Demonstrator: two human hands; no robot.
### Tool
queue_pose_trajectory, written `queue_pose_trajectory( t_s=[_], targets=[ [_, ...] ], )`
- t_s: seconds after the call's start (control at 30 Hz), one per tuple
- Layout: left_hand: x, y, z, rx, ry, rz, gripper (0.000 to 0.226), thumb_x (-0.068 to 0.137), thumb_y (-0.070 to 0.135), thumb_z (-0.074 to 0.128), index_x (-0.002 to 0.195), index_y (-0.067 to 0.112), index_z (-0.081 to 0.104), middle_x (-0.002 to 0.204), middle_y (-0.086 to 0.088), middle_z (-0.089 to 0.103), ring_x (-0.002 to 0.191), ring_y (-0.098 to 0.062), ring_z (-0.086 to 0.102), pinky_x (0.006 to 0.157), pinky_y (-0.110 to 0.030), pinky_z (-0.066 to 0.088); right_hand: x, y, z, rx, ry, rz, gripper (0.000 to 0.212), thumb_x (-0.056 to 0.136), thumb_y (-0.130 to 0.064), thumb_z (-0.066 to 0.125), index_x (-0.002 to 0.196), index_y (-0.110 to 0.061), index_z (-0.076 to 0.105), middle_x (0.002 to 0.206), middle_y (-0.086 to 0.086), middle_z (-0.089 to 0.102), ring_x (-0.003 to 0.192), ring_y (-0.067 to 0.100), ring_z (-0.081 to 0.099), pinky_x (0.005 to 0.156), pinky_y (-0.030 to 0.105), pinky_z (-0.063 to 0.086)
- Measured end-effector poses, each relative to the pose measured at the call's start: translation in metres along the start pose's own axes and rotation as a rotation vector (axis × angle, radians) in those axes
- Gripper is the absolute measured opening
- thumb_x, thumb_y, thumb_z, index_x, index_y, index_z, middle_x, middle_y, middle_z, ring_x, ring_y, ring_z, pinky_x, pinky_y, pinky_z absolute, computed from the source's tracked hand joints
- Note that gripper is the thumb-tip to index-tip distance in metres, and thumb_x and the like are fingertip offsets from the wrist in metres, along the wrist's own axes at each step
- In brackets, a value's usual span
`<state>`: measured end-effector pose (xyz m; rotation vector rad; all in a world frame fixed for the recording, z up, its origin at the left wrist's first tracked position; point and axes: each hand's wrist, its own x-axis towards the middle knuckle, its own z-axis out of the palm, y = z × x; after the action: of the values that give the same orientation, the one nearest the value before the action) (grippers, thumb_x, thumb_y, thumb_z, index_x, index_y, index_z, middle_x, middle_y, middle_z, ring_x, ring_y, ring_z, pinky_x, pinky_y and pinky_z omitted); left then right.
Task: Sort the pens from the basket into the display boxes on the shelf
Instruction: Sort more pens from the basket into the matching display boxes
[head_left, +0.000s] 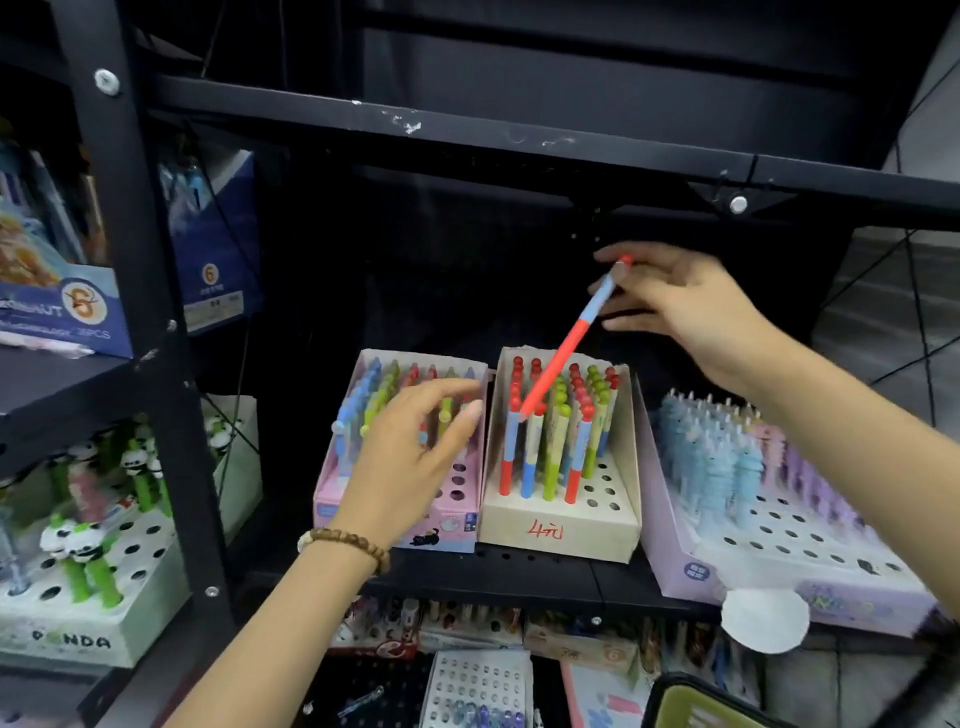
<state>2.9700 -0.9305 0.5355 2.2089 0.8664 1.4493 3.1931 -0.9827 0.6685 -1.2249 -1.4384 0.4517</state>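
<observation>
Right hand (691, 312) pinches the pen (566, 343) by its top end, tip slanting down into the beige box (561, 530); left hand (410, 457) is spread and empty over the pink box (447, 535). The pen looks light, stiff and smooth, so a mid-barrel pinch would probably steer it better

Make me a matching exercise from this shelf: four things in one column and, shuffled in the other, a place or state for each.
Things:
1. red-and-blue pen
2. beige display box
3. pink display box
4. panda pen box

Places or states:
A. red handwriting on its front
B. far left, beyond the black shelf post
C. pinched in the right hand, tip pointing down
D. under the open left hand

Pairs: 1-C, 2-A, 3-D, 4-B
</observation>
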Motion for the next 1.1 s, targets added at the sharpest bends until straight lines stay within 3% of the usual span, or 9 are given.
queue_pose_trajectory(
  t_s=[0.07, 0.2, 0.37, 0.63, 0.8, 0.87, 0.97, 1.03, 1.1],
  targets=[
    [0.004, 0.009, 0.017, 0.021, -0.057, 0.033, 0.047, 0.084, 0.061, 0.035, 0.125, 0.040, 0.047, 0.120, 0.032, 0.044, 0.112, 0.019, 0.037, 0.093, 0.002, 0.024, -0.005, 0.004, -0.023, -0.106, 0.046, -0.041, 0.017, 0.097, -0.008, 0.048, 0.110, -0.013, 0.058, 0.083, 0.004, 0.067, 0.065, 0.004, 0.066, 0.059, 0.016, 0.054],
    [0.011, 0.013, 0.049, 0.027, -0.171, 0.064, 0.061, 0.084, 0.062, 0.037, 0.140, 0.036, 0.035, 0.142, 0.024, 0.030, 0.133, 0.009, 0.019, 0.106, -0.010, 0.013, -0.016, 0.036, -0.046, -0.272, 0.084, -0.012, 0.014, 0.096, -0.005, 0.050, 0.107, -0.010, 0.056, 0.081, 0.007, 0.067, 0.066, 0.011, 0.063, 0.058, 0.017, 0.053],
    [0.010, -0.001, 0.069, -0.001, -0.195, 0.018, 0.068, 0.084, 0.059, 0.043, 0.145, 0.039, 0.021, 0.144, 0.032, 0.015, 0.124, 0.031, 0.004, 0.100, -0.001, 0.009, -0.017, 0.079, -0.051, -0.280, 0.166, 0.003, 0.012, 0.094, -0.009, 0.054, 0.103, -0.015, 0.061, 0.088, 0.013, 0.069, 0.076, 0.021, 0.066, 0.066, 0.023, 0.057],
    [0.010, -0.006, 0.074, -0.025, -0.157, 0.036, 0.066, 0.086, 0.054, 0.048, 0.145, 0.037, 0.024, 0.140, 0.043, 0.012, 0.128, 0.027, 0.009, 0.094, 0.010, 0.010, -0.002, 0.119, -0.039, -0.326, 0.156, 0.004, 0.012, 0.093, -0.009, 0.056, 0.102, -0.013, 0.063, 0.087, 0.016, 0.070, 0.070, 0.021, 0.067, 0.072, 0.027, 0.058],
    [0.009, -0.007, 0.074, -0.034, -0.162, 0.043, 0.067, 0.087, 0.053, 0.048, 0.147, 0.034, 0.025, 0.145, 0.035, 0.017, 0.131, 0.024, 0.009, 0.096, 0.009, 0.010, 0.000, 0.125, -0.034, -0.715, 0.034, -0.004, 0.025, 0.093, -0.023, 0.058, 0.116, -0.016, 0.066, 0.097, 0.008, 0.072, 0.088, 0.024, 0.066, 0.079, 0.038, 0.054],
    [0.008, -0.005, 0.073, -0.019, -0.156, 0.049, 0.066, 0.087, 0.054, 0.048, 0.146, 0.037, 0.024, 0.145, 0.035, 0.016, 0.132, 0.023, 0.007, 0.100, 0.005, 0.008, -0.004, 0.124, -0.033, -0.970, 0.037, -0.092, 0.032, 0.094, -0.031, 0.054, 0.124, -0.023, 0.062, 0.106, 0.003, 0.068, 0.098, 0.023, 0.061, 0.073, 0.029, 0.047],
    [0.000, 0.006, 0.073, 0.016, -0.120, 0.040, 0.064, 0.086, 0.055, 0.045, 0.143, 0.039, 0.021, 0.146, 0.031, 0.014, 0.135, 0.017, 0.005, 0.111, -0.014, 0.009, -0.014, 0.123, -0.031, -1.110, -0.083, -0.098, 0.039, 0.096, -0.038, 0.047, 0.133, -0.026, 0.052, 0.117, 0.003, 0.059, 0.108, 0.023, 0.055, 0.071, 0.030, 0.040],
    [-0.012, 0.020, 0.073, 0.032, -0.078, 0.070, 0.061, 0.090, 0.056, 0.045, 0.144, 0.034, 0.024, 0.149, 0.021, 0.018, 0.140, 0.004, 0.010, 0.114, -0.017, 0.008, -0.024, 0.114, -0.034, -1.151, -0.124, -0.093, 0.043, 0.097, -0.037, 0.045, 0.139, -0.026, 0.046, 0.126, 0.005, 0.055, 0.116, 0.024, 0.051, 0.081, 0.033, 0.044],
    [-0.030, 0.037, 0.074, 0.002, -0.078, 0.118, 0.057, 0.093, 0.052, 0.046, 0.143, 0.030, 0.031, 0.148, 0.018, 0.025, 0.140, 0.000, 0.017, 0.111, -0.008, 0.008, -0.040, 0.097, -0.042, -1.054, -0.115, -0.092, 0.048, 0.096, -0.032, 0.050, 0.143, -0.024, 0.040, 0.135, 0.004, 0.051, 0.124, 0.020, 0.047, 0.097, 0.034, 0.042]
  ],
)
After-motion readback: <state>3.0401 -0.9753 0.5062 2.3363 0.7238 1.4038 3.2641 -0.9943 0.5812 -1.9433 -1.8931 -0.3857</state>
